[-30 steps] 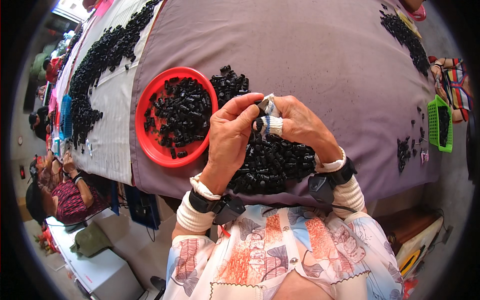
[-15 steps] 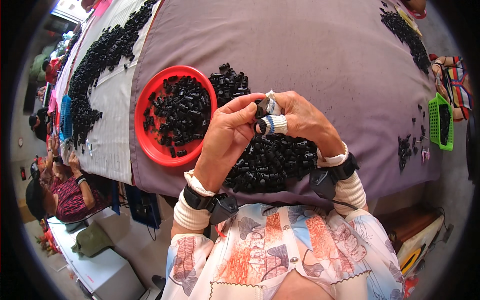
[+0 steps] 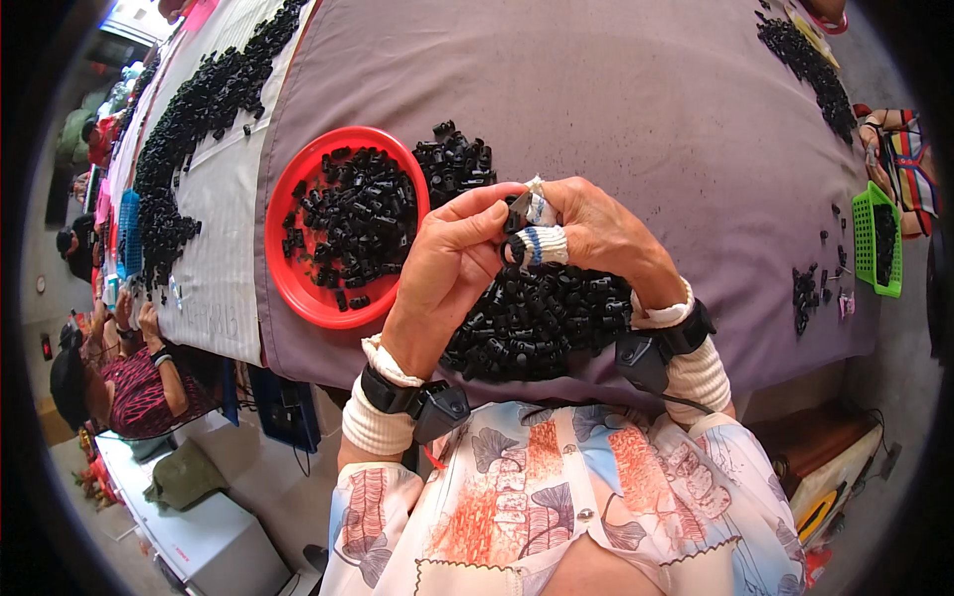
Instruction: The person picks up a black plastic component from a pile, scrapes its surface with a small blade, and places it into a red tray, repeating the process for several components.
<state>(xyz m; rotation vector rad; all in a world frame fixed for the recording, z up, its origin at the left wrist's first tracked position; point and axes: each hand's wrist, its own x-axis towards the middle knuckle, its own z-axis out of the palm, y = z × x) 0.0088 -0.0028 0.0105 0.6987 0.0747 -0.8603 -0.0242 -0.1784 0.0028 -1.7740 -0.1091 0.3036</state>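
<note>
Between the fingertips of my left hand [image 3: 447, 263], a small black plastic part [image 3: 514, 221] is pinched above the table. My right hand [image 3: 606, 233] meets it there, its fingers closed on a small metal blade [image 3: 520, 203] whose tip lies against the part. White cloth with a blue stripe [image 3: 545, 245] wraps a finger of my right hand. A heap of similar black parts [image 3: 547, 323] lies below both hands. To the left stands a round red tray [image 3: 275, 248] holding many more of them. Fingers partly hide the held part, so its exact shape cannot be made out.
Another small heap of black parts [image 3: 452, 164] sits beyond the tray. A purplish cloth [image 3: 596, 79] covers the table. At far right is a green basket [image 3: 897, 268] near another person's arm. Left, a person in a patterned top [image 3: 144, 397] sits by a long black heap [image 3: 199, 119].
Both hands keep nearly the same pose, with the part and blade still together. The view has shifted very slightly.
</note>
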